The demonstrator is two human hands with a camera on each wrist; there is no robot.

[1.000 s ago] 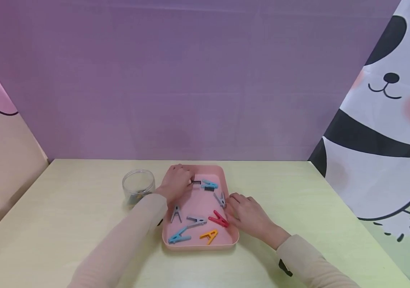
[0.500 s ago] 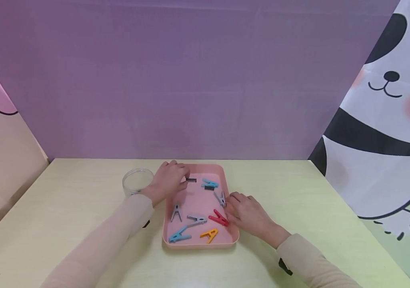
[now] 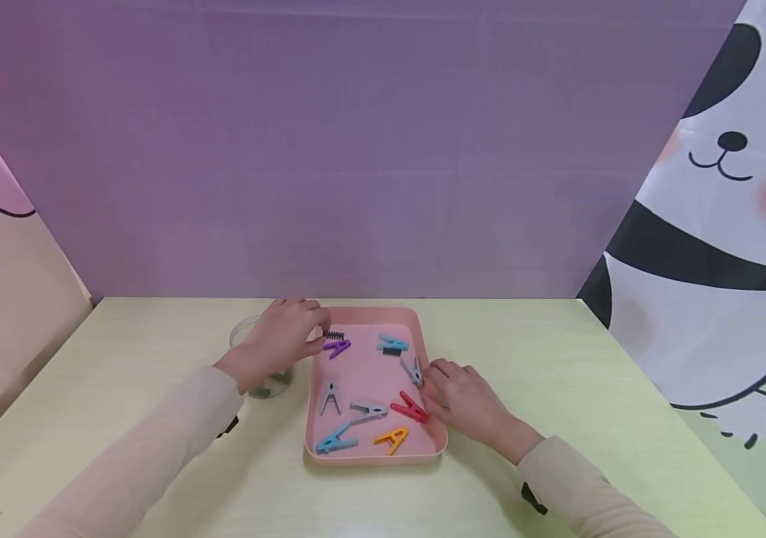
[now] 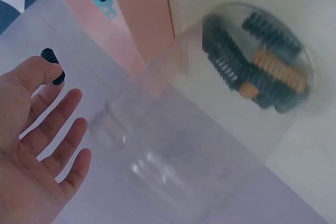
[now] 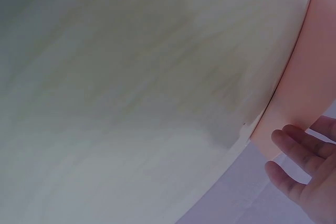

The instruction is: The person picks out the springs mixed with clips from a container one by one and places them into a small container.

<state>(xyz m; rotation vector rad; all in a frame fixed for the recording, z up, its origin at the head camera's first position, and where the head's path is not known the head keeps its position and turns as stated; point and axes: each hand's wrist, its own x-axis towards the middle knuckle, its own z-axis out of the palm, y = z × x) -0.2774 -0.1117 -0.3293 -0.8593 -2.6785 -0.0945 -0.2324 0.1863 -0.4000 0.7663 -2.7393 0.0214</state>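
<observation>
My left hand [image 3: 278,336] pinches a black spring [image 4: 55,66] between thumb and forefinger, its other fingers spread. It hovers over the upper left corner of a pink tray [image 3: 362,315], overlapping a clear round jar [image 3: 241,326] in the head view. In the left wrist view, black springs [image 4: 273,35] and an orange spring [image 4: 281,70] lie in the jar. On the tray's right side, my right hand [image 3: 466,400] holds the rim, its fingertips against the outer wall. A purple clip [image 3: 337,347] lies in the tray below the held spring.
Across the tray lie blue clips [image 3: 335,441], grey clips [image 3: 368,411], a red clip [image 3: 409,408] and a yellow clip [image 3: 392,438]. Another black spring [image 3: 391,351] lies against a blue clip at the upper right. A purple backdrop [image 3: 342,149] stands behind the pale table [image 3: 557,373].
My left hand has moved left across the tray's far end with the black spring, toward the jar. The purple clip has come into view. My right hand has stayed at the rim.
</observation>
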